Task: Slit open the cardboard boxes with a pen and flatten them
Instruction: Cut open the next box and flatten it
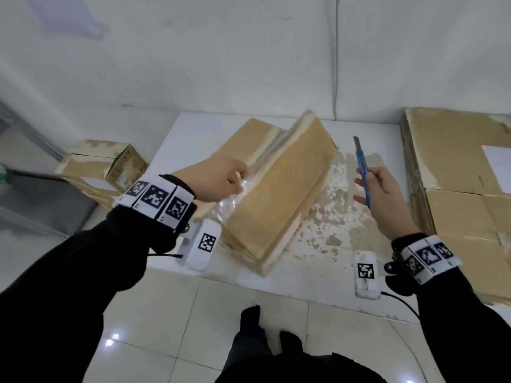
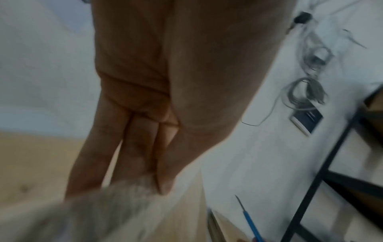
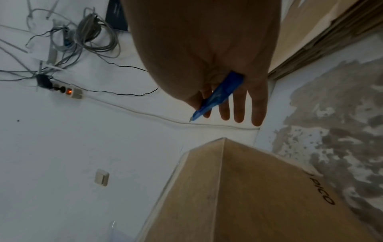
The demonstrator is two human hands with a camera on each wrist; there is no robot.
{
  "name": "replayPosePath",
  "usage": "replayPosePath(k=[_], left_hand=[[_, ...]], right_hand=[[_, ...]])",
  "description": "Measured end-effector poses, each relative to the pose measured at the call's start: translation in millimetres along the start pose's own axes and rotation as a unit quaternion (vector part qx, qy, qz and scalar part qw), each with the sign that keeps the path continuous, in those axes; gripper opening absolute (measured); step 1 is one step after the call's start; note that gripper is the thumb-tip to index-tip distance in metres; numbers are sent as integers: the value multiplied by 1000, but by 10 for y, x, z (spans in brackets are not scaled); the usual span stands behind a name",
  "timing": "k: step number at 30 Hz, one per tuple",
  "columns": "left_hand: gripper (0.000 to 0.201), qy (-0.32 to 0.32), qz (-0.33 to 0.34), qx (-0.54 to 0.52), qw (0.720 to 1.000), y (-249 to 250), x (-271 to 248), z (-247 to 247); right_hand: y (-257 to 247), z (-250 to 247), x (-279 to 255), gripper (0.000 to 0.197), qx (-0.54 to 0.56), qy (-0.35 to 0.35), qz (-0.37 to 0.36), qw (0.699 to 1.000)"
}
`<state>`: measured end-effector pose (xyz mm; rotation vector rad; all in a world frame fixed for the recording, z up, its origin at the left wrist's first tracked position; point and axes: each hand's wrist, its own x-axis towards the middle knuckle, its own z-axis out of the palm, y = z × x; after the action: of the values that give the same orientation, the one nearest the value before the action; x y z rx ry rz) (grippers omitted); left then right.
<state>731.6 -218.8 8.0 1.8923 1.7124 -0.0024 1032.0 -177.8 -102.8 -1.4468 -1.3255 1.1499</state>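
Left hand (image 1: 213,179), frame centre-left: fingers pinch clear tape (image 1: 235,199) on the box (image 1: 279,189), which lies tilted on the white desk (image 1: 193,128), frame centre. Right hand (image 1: 384,197), centre-right: thumb and forefinger clamp the blue pen (image 1: 362,168), other fingers spread, apart from the box

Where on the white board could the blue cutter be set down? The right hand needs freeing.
Bare patch between the cardboard box and the flattened stack, under the right hand. The board's far-left corner is also free. Middle is crowded.
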Motion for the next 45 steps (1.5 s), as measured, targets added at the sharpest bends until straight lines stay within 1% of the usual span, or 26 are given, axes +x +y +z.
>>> replayPosePath(k=[2,4,5,7,9,10,13,15,17,18,19,21,23,25,27,28,30,31,32,34,36,37,39,42,44,45], left_hand=[[18,79,5,92,993,-19,5,-82],[23,145,-5,142,979,-19,-5,-81],[24,171,-11,161,972,-16,-16,-51],[23,214,-9,172,962,-16,-41,41],[23,231,9,143,962,-15,-79,149],[23,235,20,124,964,-2,-109,203],[27,262,59,117,956,101,-258,415],[28,273,65,128,951,231,-379,600],[27,256,69,113,958,323,-473,804],[29,226,74,101,966,340,-502,905],[37,180,71,87,977,345,-521,1005],[53,72,47,73,994,294,-518,1190],[50,29,44,114,992,187,-463,1318],[38,22,67,138,988,70,-366,1355],[29,28,108,87,990,-28,-249,1248],[27,48,117,51,991,-77,-182,1124],[24,119,101,-8,988,-197,-12,752],[24,139,92,-22,986,-267,87,551],[26,127,87,-17,988,-342,195,372],[31,20,87,66,994,-432,393,133],[33,-67,87,180,977,-482,512,68],[32,-74,90,226,967,-509,523,52],[30,-23,116,298,947,-580,514,-46],[34,105,128,358,919,-781,468,-352],[42,158,74,382,907,-1003,540,-591],[50,159,28,394,905,-1142,621,-678]], right_hand=[[61,23,14,17,33,20,16,999],[158,33,3,17,34,60,34,997],[267,26,6,17,3,87,41,995],[569,-8,-2,17,-123,115,86,982],[844,-18,-65,22,-231,110,143,956],[956,-7,-103,24,-252,105,151,950],[1133,17,-204,18,-291,76,155,941],[1177,-38,-227,25,-341,45,155,926],[1051,-92,-213,44,-342,56,113,931],[882,-100,-225,45,-300,85,80,947],[688,-83,-244,39,-227,124,47,965],[240,-4,-367,28,-109,168,-20,979],[-112,186,-493,23,-117,134,-99,979],[-208,470,-520,26,-162,41,-133,977],[-158,781,-490,39,-178,-58,-119,975],[-140,927,-463,44,-181,-82,-103,975],[-137,1170,-423,48,-203,-79,-53,975],[-154,1271,-419,48,-215,-69,-22,974],[-165,1364,-410,48,-223,-60,6,973],[-185,1531,-413,47,-244,-39,28,969],[-158,1670,-420,40,-273,-1,23,962],[-132,1718,-420,36,-271,17,21,962],[-85,1771,-403,28,-241,45,9,970],[-36,1773,-409,22,-211,70,-3,975],[-26,1776,-421,22,-208,79,-1,975],[-24,1783,-423,22,-208,80,-3,975]])
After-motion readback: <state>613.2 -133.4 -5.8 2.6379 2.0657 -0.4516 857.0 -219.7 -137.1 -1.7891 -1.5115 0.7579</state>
